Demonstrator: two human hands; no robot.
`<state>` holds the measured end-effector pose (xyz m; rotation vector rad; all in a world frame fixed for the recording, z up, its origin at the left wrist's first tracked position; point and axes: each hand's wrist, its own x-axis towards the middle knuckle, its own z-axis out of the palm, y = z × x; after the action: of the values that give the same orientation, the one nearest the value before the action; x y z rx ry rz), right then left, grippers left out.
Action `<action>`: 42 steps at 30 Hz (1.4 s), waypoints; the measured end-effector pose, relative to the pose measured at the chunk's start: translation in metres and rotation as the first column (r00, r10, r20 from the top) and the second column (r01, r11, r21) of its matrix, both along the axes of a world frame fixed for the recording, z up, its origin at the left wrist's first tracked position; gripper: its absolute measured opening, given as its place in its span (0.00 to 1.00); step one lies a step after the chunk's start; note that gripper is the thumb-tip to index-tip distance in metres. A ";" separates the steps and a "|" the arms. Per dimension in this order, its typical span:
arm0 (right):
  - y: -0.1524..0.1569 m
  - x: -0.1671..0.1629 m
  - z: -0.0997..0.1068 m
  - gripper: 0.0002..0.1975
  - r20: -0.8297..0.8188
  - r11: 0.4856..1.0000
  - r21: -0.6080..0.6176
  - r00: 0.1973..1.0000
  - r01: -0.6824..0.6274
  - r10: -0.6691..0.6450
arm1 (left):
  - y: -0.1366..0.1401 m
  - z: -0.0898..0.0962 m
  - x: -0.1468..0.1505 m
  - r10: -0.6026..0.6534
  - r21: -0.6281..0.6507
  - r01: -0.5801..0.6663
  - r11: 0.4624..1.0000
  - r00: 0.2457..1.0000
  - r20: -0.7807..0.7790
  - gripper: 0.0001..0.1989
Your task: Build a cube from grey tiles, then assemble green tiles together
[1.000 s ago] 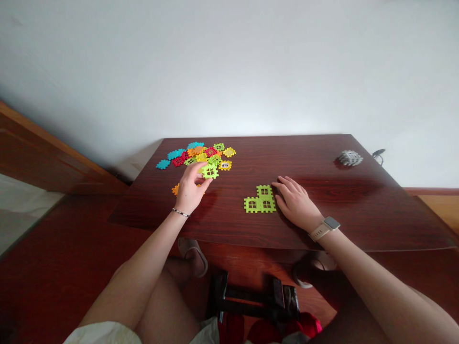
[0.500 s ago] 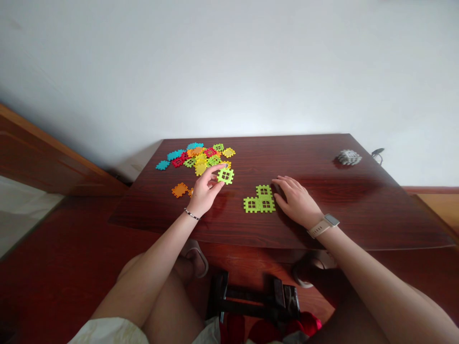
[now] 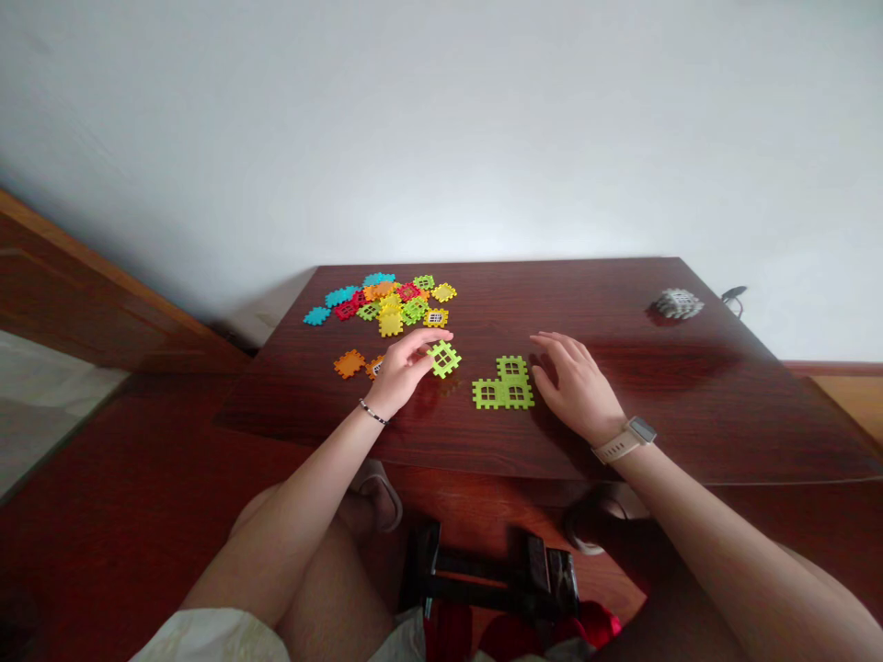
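My left hand (image 3: 404, 370) holds a light green window tile (image 3: 443, 358) by its edge, just above the dark wooden table (image 3: 690, 405). To its right lies an L-shaped piece (image 3: 504, 384) made of three joined green window tiles. My right hand (image 3: 578, 383), with a watch on the wrist, rests on the table beside that piece, fingers spread and touching its right edge. A pile of loose tiles (image 3: 386, 302) in blue, red, orange, yellow and green lies at the back left.
Two orange tiles (image 3: 357, 364) lie apart from the pile, left of my left hand. A small grey tile cluster (image 3: 678, 302) sits at the table's back right, near a cable. A black stool frame (image 3: 493, 575) stands under the front edge, between my knees.
My left hand lifted the green window tile from the pile and carried it right, toward the L-shaped piece. My right hand stayed beside that piece.
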<state>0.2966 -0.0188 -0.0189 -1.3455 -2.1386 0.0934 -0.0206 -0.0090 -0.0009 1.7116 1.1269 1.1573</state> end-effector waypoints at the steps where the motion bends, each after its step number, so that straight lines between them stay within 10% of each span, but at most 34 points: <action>1: 0.000 -0.001 0.001 0.23 -0.019 1.000 0.006 1.000 -0.017 0.017 | 0.001 -0.001 0.001 -0.006 -0.009 0.006 1.000 1.000 0.025 0.19; 16: -0.027 -0.029 0.019 0.23 -0.371 0.899 -0.197 0.879 -0.390 0.299 | -0.003 -0.003 0.027 -0.172 -0.191 0.210 0.959 0.965 0.198 0.17; 27: -0.027 -0.042 0.017 0.12 -0.565 0.851 -0.342 0.811 -0.398 0.153 | -0.008 -0.003 0.041 -0.165 -0.142 0.219 0.965 0.934 0.316 0.15; 35: -0.019 -0.040 0.007 0.18 -0.786 0.813 -0.398 0.615 -0.425 -0.063 | -0.012 -0.003 0.042 -0.160 -0.201 0.227 0.953 0.940 0.301 0.17; 42: -0.020 -0.040 0.011 0.17 -0.764 0.814 -0.415 0.642 -0.407 -0.068 | -0.010 -0.004 0.042 -0.078 -0.162 0.120 0.979 0.966 0.247 0.15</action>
<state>0.2570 -0.0384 -0.0077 -1.0645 -1.5097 1.2459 0.0216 -0.0186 -0.0050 1.4347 0.9534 1.1320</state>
